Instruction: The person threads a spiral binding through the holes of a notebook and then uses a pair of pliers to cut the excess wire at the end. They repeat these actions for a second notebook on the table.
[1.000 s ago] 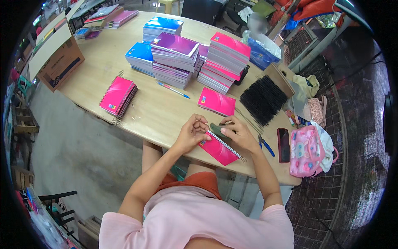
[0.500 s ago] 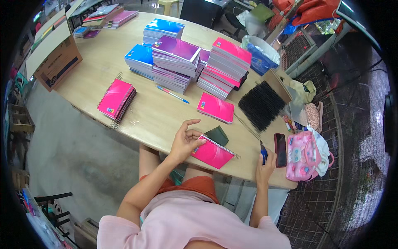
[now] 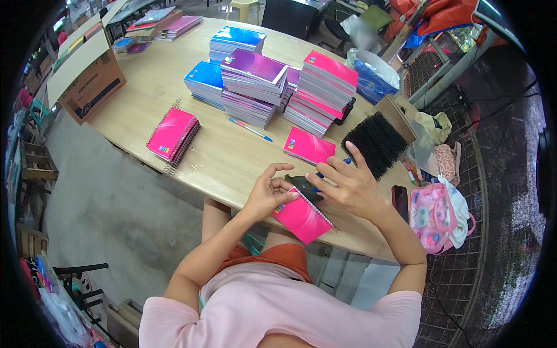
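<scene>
My left hand (image 3: 268, 200) grips the upper left corner of a pink notebook (image 3: 304, 221) at the table's near edge, thumb on its cover. A wire coil runs along the notebook's upper edge, with a loose end sticking out at the right corner. My right hand (image 3: 355, 190) is closed around blue-handled pliers (image 3: 347, 161), just above the coiled edge; the pliers' jaws are hidden. Under the hands lies a dark green piece (image 3: 296, 184), partly covered. Beyond it, another pink notebook (image 3: 309, 145) lies flat.
Stacks of pink notebooks (image 3: 325, 87), purple notebooks (image 3: 252, 81) and blue notebooks (image 3: 204, 81) stand further back. Coil-bound notebooks (image 3: 173, 134) sit left, near a pen (image 3: 249, 129). Black coils (image 3: 376, 145), a phone (image 3: 400, 200) and a pink bag (image 3: 429, 217) lie right. A carton (image 3: 93, 87) stands far left.
My right hand has moved up and left with the pliers, from beside the phone to the notebook's coiled edge. My left hand keeps its hold on the notebook. The whole view has shifted slightly.
</scene>
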Tool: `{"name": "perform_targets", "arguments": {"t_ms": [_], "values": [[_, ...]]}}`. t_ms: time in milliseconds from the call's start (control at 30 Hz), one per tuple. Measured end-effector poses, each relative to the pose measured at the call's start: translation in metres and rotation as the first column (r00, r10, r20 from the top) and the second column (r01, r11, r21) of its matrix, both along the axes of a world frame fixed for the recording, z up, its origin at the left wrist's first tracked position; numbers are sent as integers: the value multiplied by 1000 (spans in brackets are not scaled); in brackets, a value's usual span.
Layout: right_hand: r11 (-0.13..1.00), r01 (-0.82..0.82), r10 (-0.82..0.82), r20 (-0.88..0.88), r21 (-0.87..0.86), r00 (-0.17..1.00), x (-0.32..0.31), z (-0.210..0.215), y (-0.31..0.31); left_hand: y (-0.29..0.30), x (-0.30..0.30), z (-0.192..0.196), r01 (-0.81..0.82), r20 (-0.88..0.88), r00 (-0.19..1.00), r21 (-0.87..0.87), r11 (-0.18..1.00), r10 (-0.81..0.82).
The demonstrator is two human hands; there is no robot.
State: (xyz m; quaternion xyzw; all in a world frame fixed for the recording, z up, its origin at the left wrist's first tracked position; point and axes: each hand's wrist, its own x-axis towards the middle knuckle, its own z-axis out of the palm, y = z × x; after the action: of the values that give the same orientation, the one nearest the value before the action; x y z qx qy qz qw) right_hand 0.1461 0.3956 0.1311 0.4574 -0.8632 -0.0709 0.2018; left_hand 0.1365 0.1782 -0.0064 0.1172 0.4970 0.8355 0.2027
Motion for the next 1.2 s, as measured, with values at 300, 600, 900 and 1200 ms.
{"name": "perform_targets", "arguments": {"t_ms": [300, 600, 900, 1200], "values": [[834, 549, -329, 756, -48, 566, 16, -9, 4, 13, 15, 13, -228, -96, 972, -139, 964, 216], [503, 649, -417, 497, -572, 761, 46, -19, 64, -186, -57, 64, -891, -403, 454, -232, 391, 795], [488, 815, -684, 443, -314, 580, 74, -93, 116, -233, -156, 99, -569, -669, 700, -734, 371, -250], [538, 773, -731, 272, -334, 626, 101, -158, 143, -238, -186, 34, -676, -642, 430, -695, 245, -635]]}}
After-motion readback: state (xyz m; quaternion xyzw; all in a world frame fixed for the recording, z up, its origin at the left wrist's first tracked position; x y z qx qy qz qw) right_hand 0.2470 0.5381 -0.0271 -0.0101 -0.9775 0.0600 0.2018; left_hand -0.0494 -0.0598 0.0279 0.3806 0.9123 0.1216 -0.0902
